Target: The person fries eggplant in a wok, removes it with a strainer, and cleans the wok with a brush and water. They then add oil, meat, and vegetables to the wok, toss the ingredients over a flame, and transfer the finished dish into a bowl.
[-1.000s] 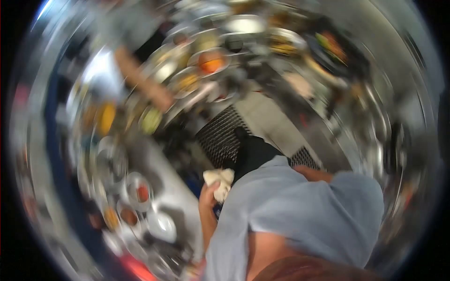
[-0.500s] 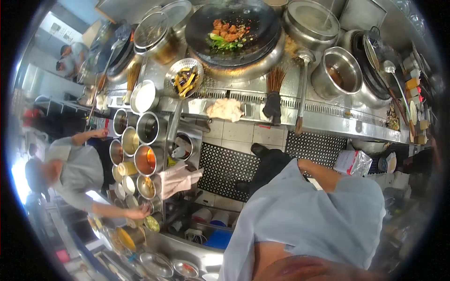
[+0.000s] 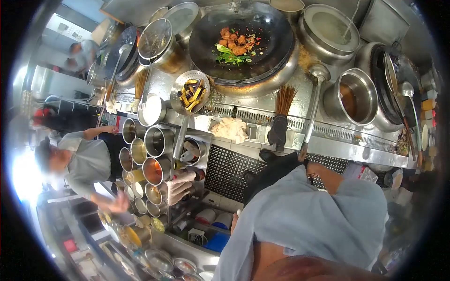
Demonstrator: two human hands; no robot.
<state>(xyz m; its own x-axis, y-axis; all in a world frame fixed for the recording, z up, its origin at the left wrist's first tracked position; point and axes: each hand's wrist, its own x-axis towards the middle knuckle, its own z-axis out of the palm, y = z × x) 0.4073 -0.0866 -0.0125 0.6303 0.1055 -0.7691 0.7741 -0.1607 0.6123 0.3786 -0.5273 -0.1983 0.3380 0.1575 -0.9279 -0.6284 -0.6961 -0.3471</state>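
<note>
My right hand (image 3: 315,170) is at my waist with its fingers curled, close to the wooden handle end of a long ladle (image 3: 313,110); whether it touches the handle is unclear. Only a sliver of my left hand (image 3: 235,221) shows beside my shirt, its grip hidden. Ahead, a black wok (image 3: 206,49) holds browned pieces (image 3: 234,42), green vegetables (image 3: 233,57) and red bits. A perforated strainer (image 3: 174,99) with dark and yellow strips (image 3: 191,94) rests left of the wok. A bristle brush (image 3: 284,100) and a crumpled cloth (image 3: 230,129) lie at the stove's front edge.
At left are metal pots of liquids (image 3: 158,141), a pink towel (image 3: 180,187) and a co-worker (image 3: 91,159) with one arm over the containers. A deep pot (image 3: 351,98) and another wok (image 3: 403,75) stand at right. Black mats (image 3: 229,171) cover the floor.
The whole view has shifted. My right hand has come into sight beside the ladle's handle end, and part of my left hand now shows. The co-worker's near hand has moved left, away from the containers.
</note>
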